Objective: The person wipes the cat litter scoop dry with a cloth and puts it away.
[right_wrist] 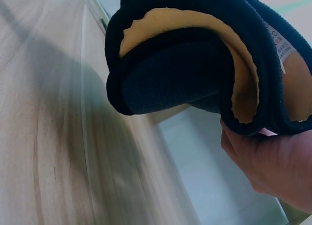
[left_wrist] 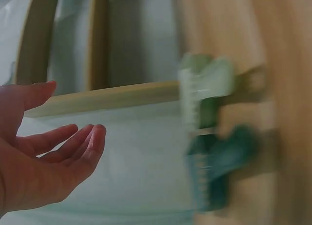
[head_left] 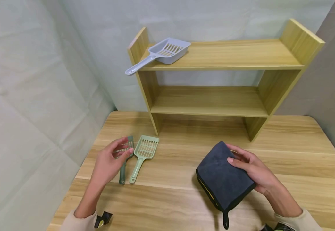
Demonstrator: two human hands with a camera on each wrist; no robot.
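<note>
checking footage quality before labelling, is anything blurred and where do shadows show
Left wrist: the dark green scoop and pale green scoop are smeared by blur, the left hand looks sharper; right wrist: a broad soft shadow darkens the tabletop; head: mostly clear, soft shadow beside the folded cloth.

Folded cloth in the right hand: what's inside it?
The cloth shows yellow lining and a white label at its open folds. Deeper in, the cloth covers itself; can't tell whether anything is tucked there.
</note>
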